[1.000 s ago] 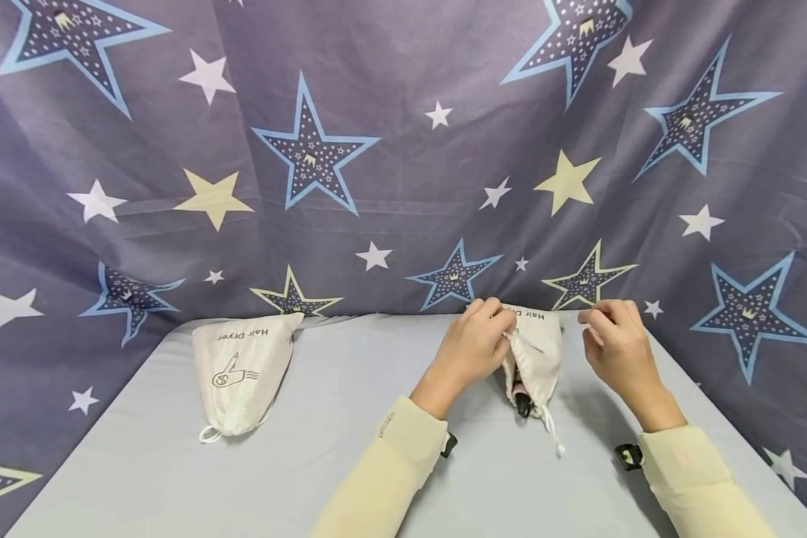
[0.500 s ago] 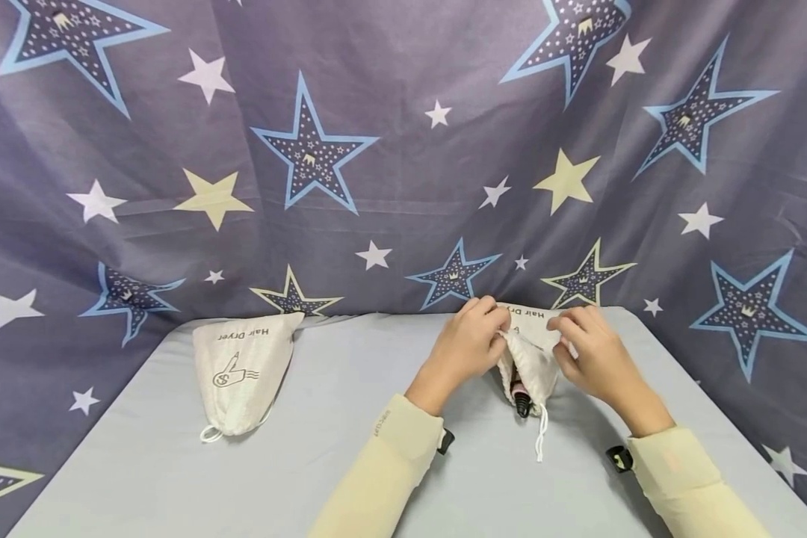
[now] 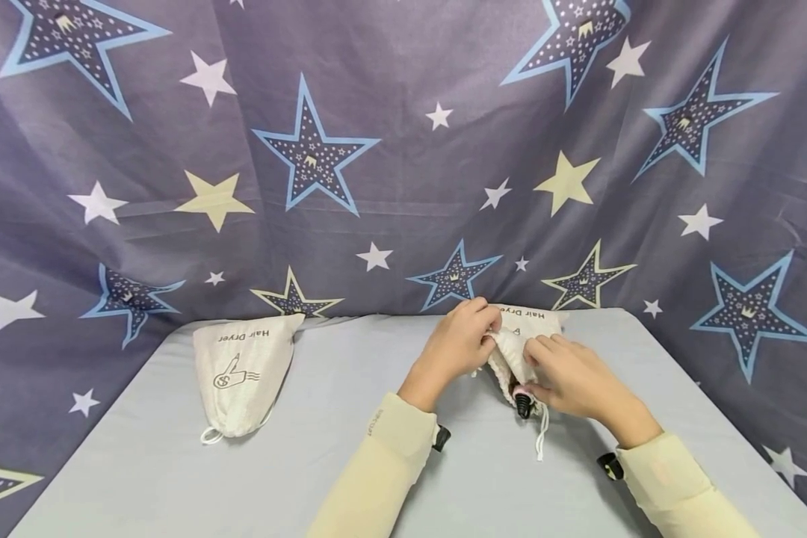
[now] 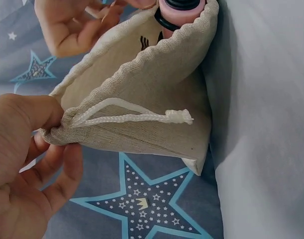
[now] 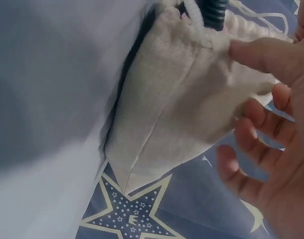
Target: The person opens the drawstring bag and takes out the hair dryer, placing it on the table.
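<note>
- Across the whole back, from left edge to right: a purple-grey curtain (image 3: 403, 187) printed with stars, behind a pale grey cloth surface (image 3: 336, 448).
- Far left: a cream drawstring bag (image 3: 245, 381) lying on the surface, well apart from the hands. Its words "Hair Dryer" and line drawing of a dryer appear upside down.
- Right of centre: the left hand (image 3: 453, 340), in a pale yellow sleeve (image 3: 376, 471), pinching the mouth edge of a second bag between thumb and fingers. That edge is drawn up, so the mouth gapes.
- Next: the second bag (image 5: 161, 109), cream, also marked "Hair Dryer", near the surface's back edge. A pink item with a ridged black end (image 3: 523, 406) pokes from its mouth; a white cord (image 3: 543, 433) hangs just beside it.
- Rightmost: the right hand (image 3: 571, 376), fingers bent, thumb at the bag's mouth close to the pink item. I cannot tell whether it pinches the fabric.
</note>
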`<action>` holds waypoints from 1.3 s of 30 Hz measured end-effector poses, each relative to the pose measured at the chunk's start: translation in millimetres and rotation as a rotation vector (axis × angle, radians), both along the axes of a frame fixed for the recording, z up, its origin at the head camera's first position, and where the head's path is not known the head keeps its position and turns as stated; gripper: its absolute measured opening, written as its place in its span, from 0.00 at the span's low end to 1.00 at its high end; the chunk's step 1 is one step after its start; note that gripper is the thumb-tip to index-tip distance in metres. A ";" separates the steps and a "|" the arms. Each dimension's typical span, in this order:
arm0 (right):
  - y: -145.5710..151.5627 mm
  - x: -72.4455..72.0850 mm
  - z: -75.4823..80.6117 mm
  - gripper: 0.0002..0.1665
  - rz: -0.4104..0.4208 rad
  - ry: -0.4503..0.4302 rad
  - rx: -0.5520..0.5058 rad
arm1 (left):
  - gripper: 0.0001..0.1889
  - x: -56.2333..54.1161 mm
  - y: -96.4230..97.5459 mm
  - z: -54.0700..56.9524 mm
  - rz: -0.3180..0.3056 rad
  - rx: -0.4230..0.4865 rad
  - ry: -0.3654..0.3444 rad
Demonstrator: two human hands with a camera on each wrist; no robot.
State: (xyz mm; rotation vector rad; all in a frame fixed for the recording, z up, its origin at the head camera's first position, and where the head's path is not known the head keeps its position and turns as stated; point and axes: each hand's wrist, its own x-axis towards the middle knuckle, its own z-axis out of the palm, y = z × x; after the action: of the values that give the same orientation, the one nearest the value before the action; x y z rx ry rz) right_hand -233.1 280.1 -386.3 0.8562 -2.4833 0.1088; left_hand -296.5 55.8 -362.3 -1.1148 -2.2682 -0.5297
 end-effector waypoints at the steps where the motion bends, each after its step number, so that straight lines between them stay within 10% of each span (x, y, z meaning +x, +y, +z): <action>1: -0.9 0.6 -0.1 0.29 -0.022 -0.022 0.002 | 0.09 0.0 -0.7 0.3 0.004 -0.005 -0.004; 12: -8.0 6.2 1.9 0.23 -0.138 -0.176 -0.002 | 0.11 -0.3 -6.9 1.7 0.008 -0.035 -0.029; 20: 14.3 11.7 -1.1 0.24 -0.197 -0.321 -0.002 | 0.13 2.6 -7.3 2.8 -0.001 -0.268 -0.129; 26: 28.8 12.8 -0.9 0.26 -0.214 -0.291 0.030 | 0.15 4.5 -8.1 -5.9 -0.012 -0.441 -0.158; 39: 35.9 7.8 -9.4 0.25 -0.208 -0.151 0.109 | 0.08 15.9 -23.5 -40.1 -0.064 -0.584 0.007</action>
State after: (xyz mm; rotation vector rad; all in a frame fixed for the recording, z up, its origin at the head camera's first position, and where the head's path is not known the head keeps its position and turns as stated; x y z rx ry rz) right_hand -225.3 316.0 -395.7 0.6475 -2.7252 -0.0364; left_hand -280.5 32.4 -402.4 -1.4550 -2.4562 0.1358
